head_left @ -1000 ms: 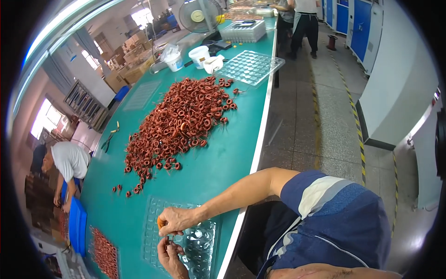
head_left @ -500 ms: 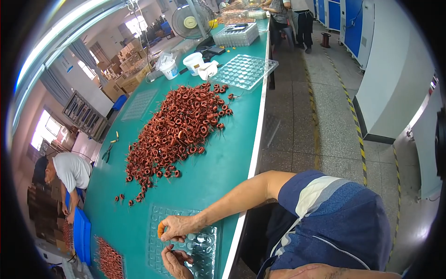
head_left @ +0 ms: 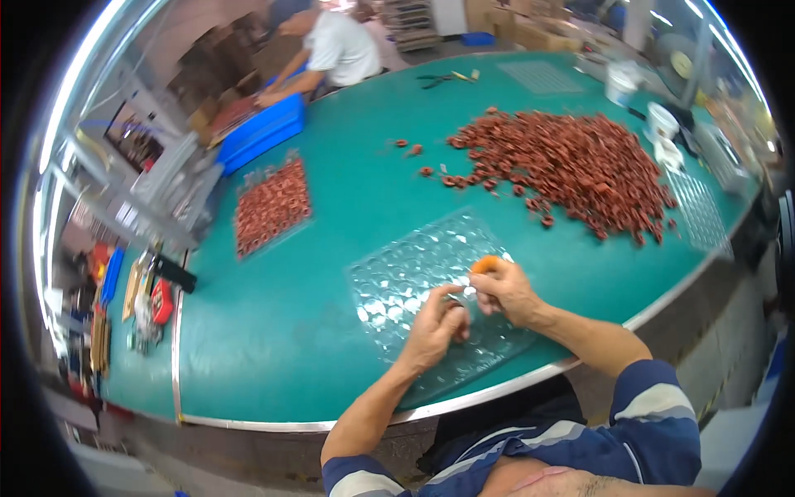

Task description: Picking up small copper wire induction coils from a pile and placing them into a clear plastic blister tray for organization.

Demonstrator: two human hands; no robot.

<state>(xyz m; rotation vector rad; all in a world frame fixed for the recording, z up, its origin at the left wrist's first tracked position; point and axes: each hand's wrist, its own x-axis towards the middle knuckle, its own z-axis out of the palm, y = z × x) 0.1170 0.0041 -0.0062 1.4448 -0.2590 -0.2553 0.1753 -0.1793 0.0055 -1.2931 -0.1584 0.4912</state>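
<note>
Both of my hands are close together above a clear plastic tray (head_left: 389, 302) with rows of round pockets, which lies on the green table. My left hand (head_left: 437, 327) has its fingers curled in, with the index finger reaching toward the other hand. My right hand (head_left: 505, 291) is pinched, and an orange finger cover (head_left: 486, 264) sits on one of its fingers. Whatever is between the fingertips is too small to make out. Beyond the hands lies a large heap of red-brown wire-wound rings (head_left: 563, 161) with thin wire ends.
A tray filled with the same rings (head_left: 273, 207) stands at left, near a blue bin (head_left: 263, 132). A co-worker in a white shirt (head_left: 344, 50) leans at the far side. Pliers (head_left: 439, 80) lie at the back. White tubs (head_left: 621, 83) and another clear tray (head_left: 700, 207) are at right.
The view has swung left, so the heap now appears at right and the filled tray and left table end show. My hands stay close together over the clear tray.
</note>
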